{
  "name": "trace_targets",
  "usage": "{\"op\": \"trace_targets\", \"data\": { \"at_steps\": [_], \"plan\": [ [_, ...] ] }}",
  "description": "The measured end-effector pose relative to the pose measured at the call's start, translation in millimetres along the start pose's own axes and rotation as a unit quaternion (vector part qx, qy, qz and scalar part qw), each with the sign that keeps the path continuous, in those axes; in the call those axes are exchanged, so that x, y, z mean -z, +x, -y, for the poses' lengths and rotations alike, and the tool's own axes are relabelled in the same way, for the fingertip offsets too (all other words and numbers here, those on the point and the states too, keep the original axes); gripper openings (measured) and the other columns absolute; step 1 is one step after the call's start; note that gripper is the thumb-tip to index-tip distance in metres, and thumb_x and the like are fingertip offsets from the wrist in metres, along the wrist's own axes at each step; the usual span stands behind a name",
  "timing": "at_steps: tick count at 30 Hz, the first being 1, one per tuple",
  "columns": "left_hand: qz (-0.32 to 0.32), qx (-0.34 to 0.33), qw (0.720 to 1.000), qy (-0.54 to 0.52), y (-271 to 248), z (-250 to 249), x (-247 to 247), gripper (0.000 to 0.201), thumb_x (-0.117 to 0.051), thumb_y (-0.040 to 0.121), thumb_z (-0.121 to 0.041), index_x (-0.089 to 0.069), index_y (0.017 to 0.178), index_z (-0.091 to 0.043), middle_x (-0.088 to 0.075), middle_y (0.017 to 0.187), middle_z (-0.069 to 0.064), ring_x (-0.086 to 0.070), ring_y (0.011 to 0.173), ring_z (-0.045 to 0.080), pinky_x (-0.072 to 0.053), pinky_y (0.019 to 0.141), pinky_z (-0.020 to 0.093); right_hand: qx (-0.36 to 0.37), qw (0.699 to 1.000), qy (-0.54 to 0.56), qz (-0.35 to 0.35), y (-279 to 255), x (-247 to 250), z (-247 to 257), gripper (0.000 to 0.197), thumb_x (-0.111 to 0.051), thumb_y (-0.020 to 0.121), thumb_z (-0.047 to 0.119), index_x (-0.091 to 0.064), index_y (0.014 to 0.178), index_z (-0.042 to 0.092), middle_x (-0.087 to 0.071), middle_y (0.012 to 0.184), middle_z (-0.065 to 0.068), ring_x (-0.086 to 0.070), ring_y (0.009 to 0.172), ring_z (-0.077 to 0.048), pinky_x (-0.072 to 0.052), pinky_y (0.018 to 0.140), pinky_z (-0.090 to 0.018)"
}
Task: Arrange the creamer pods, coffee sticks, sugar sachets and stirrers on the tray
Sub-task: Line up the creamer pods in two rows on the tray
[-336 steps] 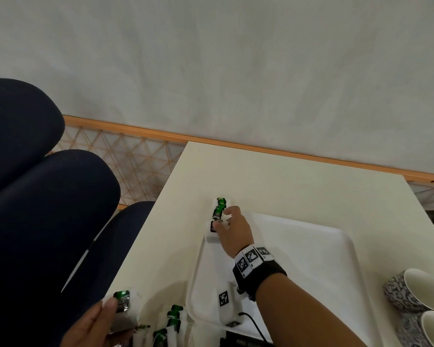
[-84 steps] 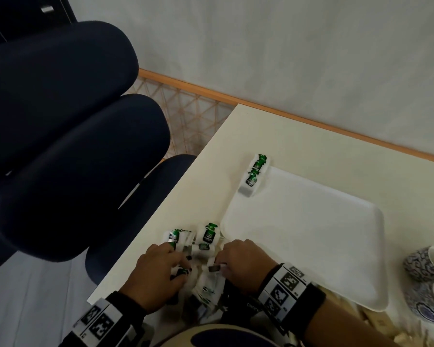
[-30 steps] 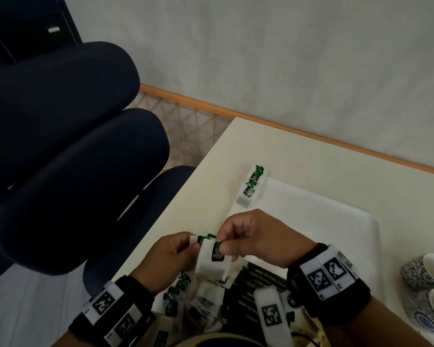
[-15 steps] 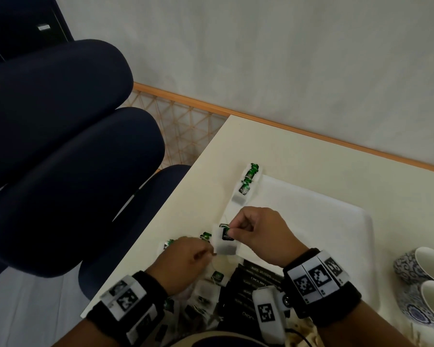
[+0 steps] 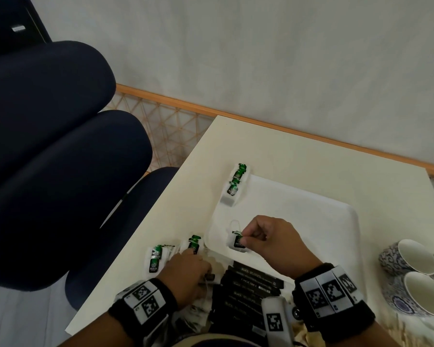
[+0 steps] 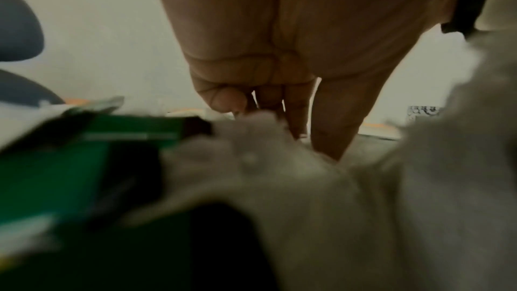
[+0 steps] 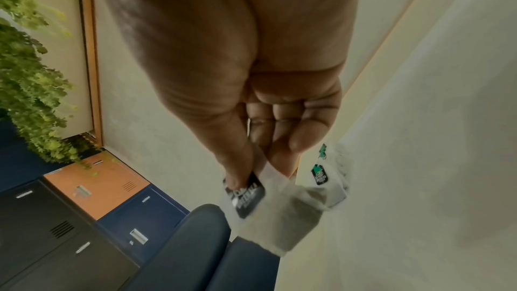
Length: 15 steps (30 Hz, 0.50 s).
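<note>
A white tea bag with a green-and-black tag (image 5: 238, 242) hangs from the right hand (image 5: 271, 242), whose thumb and forefinger pinch it at the tag while the other fingers curl in; the right wrist view shows the pouch (image 7: 282, 218) dangling below the fingertips. It is over the near left corner of the white tray (image 5: 311, 221). At the tray's far left corner, two more tea bags (image 5: 234, 187) lie in a short row along the rim. Left of the tray, on the cream table (image 5: 323, 166), further tea bags (image 5: 156, 257) lie loose, and the left hand (image 5: 186, 274) rests down among them, fingers curled; whether it has hold of one I cannot tell, since the left wrist view is blurred. Between the two wrists lies a stack of black sticks (image 5: 251, 286), near the table's front edge. Patterned cups (image 5: 409, 261) stand at the right, beside the tray. A dark blue chair (image 5: 60, 159) is left of the table.
</note>
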<state>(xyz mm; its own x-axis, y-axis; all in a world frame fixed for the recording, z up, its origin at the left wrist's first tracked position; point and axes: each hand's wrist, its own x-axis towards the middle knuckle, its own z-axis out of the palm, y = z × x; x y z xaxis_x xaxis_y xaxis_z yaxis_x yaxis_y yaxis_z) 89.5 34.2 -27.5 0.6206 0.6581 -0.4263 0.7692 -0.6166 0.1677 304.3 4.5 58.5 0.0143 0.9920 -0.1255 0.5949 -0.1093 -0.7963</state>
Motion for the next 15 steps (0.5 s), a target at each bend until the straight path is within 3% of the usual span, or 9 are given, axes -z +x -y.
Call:
{"op": "trace_targets", "data": {
  "at_steps": [4,9,12,15],
  "plan": [
    [-0.012,0.001,1.0,-0.019,-0.8,0.0,0.1,0.028,-0.056,0.089,-0.038,-0.06,0.115,-0.028,-0.06,0.117,-0.005,-0.043,0.112,0.019,-0.039,0.093,0.034,-0.003,1.0,0.012,0.003,-1.1,-0.2,-4.0,0.013,-0.074,0.081,0.016,-0.066,0.074,0.023,-0.068,0.071,0.009,-0.057,0.063,0.006,-0.041,0.061,-0.008],
    [-0.09,-0.004,0.994,-0.068,-4.1,0.7,5.9,0.014,-0.047,0.093,-0.023,-0.061,0.096,-0.024,-0.059,0.105,-0.005,-0.046,0.103,0.017,-0.038,0.086,0.03,-0.003,0.999,0.023,0.022,-2.7,-1.0,-8.5,0.023,-0.068,0.086,0.013,-0.063,0.099,0.032,-0.067,0.074,0.01,-0.058,0.068,0.009,-0.039,0.064,-0.004],
    [-0.162,-0.009,0.966,-0.202,-11.8,4.2,11.7,0.013,-0.051,0.093,-0.023,-0.048,0.084,-0.032,-0.052,0.093,-0.011,-0.046,0.09,0.009,-0.039,0.079,0.024,0.007,0.999,0.021,0.03,-3.5,-1.3,-9.4,0.019,-0.066,0.087,0.009,-0.066,0.094,0.027,-0.066,0.073,0.011,-0.057,0.066,0.009,-0.038,0.064,-0.004],
    [-0.179,0.0,0.931,-0.319,-20.7,8.8,19.1,0.02,-0.051,0.094,-0.023,-0.042,0.081,-0.035,-0.056,0.082,-0.007,-0.048,0.072,0.006,-0.042,0.068,0.024,0.015,0.997,0.033,0.07,-6.4,5.6,-4.6,0.017,-0.065,0.088,0.011,-0.067,0.084,0.027,-0.067,0.072,0.012,-0.059,0.067,0.008,-0.041,0.065,-0.007]
  ]
}}
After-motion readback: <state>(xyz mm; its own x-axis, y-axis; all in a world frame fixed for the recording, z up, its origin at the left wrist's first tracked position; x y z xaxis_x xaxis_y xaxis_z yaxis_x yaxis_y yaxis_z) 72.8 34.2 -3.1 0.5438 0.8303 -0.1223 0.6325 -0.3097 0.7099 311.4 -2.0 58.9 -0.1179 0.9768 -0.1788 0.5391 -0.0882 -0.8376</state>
